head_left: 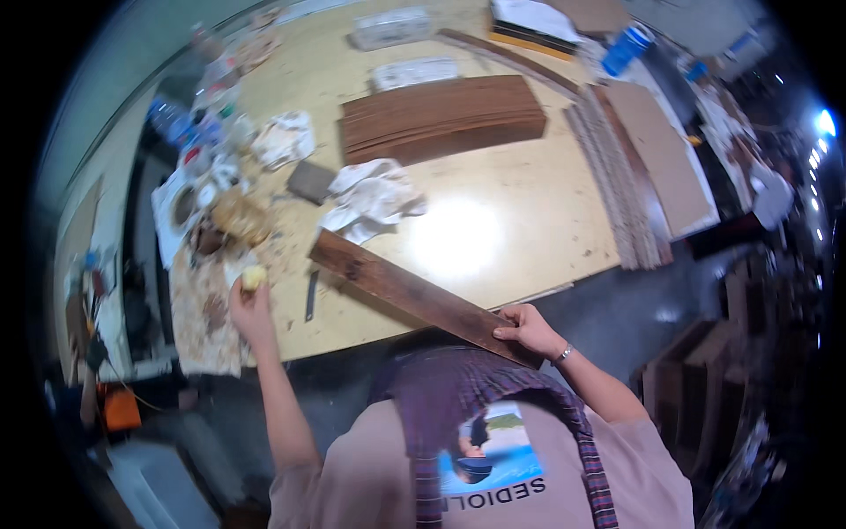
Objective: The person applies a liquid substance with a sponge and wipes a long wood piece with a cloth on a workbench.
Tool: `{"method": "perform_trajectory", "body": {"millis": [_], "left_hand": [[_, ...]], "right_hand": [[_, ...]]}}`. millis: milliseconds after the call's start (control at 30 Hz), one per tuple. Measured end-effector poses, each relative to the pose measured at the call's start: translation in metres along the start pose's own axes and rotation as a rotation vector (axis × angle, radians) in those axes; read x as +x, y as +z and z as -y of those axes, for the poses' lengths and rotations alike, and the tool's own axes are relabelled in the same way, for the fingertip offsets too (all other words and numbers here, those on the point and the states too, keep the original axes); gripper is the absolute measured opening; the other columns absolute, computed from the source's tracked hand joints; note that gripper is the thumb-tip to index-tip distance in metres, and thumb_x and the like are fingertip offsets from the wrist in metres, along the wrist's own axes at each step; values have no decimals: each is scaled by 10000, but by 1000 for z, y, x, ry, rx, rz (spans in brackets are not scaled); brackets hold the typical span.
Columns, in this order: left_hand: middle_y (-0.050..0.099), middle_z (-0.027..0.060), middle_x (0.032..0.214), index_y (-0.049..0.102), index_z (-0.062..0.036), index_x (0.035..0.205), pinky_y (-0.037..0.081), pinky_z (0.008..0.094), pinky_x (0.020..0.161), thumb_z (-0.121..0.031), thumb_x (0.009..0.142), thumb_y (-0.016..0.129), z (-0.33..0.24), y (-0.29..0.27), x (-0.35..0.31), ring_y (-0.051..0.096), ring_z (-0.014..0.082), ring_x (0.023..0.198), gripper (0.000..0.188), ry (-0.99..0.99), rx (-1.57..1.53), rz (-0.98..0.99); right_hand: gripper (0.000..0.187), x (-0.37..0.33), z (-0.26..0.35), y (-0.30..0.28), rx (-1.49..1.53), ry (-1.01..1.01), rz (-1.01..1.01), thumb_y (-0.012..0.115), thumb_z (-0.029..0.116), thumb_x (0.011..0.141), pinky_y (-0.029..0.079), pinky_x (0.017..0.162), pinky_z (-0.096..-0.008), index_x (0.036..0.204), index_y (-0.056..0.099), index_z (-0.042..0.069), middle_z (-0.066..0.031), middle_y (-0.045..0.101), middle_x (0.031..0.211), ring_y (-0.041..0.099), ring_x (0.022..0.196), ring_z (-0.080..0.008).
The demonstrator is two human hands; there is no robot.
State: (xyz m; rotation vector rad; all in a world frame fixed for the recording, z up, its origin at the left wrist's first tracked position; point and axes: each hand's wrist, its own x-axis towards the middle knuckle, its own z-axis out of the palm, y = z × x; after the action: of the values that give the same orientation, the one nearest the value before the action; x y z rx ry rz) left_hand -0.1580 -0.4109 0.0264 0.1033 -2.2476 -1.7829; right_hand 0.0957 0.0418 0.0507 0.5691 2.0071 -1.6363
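My right hand (pixel 533 333) grips the near right end of a dark brown wooden plank (pixel 405 291), thumb on top. The plank slants across the table's front edge, its far end over the tabletop. At the left, my left hand (pixel 250 310) is closed around a small pale yellow pad (pixel 254 278), perhaps a sponge, above a stained cloth (pixel 207 309). Between the pad and the plank lies a thin dark metal strip (pixel 311 295). Beyond the plank's far end are a crumpled white cloth (pixel 374 196) and a grey-brown block (pixel 310 182).
A stack of brown planks (pixel 441 119) sits mid-table. Long strips (pixel 617 176) line the right edge. Bottles (pixel 172 123) and a brown-stained plastic container (pixel 242 219) crowd the left. A blue cup (pixel 627 48) stands far right. Another person (pixel 771 194) is beyond the table's right side.
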Motion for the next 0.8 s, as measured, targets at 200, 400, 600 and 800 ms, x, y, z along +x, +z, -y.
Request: {"method": "perform_trajectory", "body": {"millis": [200, 400, 600, 800], "left_hand": [[633, 101, 1206, 540, -14, 1280, 502, 397, 939, -180, 990, 534, -67, 52, -25, 615, 215, 1102, 335, -398, -783, 327], [597, 110, 1324, 561, -46, 1302, 452, 507, 1035, -243, 974, 570, -101, 118, -30, 574, 262, 1211, 382, -592, -1147, 759], [547, 129, 1347, 509, 9, 1374, 428, 379, 1064, -44, 839, 655, -198, 174, -60, 551, 232, 1222, 557, -92, -613, 809], [586, 86, 1203, 587, -30, 1265, 475, 329, 965, 29, 758, 707, -236, 241, -61, 579, 196, 1118, 524, 411, -95, 734]], "right_hand": [[484, -39, 69, -2, 458, -369, -28, 724, 120, 826, 446, 971, -304, 1260, 557, -13, -41, 620, 1186, 545, 1106, -112], [419, 16, 141, -10, 640, -541, -261, 708, 43, 838, 507, 904, -298, 1220, 565, -51, -80, 667, 1104, 624, 982, -134], [303, 40, 153, -54, 715, -468, -213, 660, -32, 856, 514, 855, -294, 1153, 601, -43, -81, 677, 1033, 639, 912, -145], [192, 44, 165, -82, 573, -431, -247, 641, 34, 899, 499, 820, -296, 1046, 637, -89, -108, 691, 981, 622, 892, -142]]}}
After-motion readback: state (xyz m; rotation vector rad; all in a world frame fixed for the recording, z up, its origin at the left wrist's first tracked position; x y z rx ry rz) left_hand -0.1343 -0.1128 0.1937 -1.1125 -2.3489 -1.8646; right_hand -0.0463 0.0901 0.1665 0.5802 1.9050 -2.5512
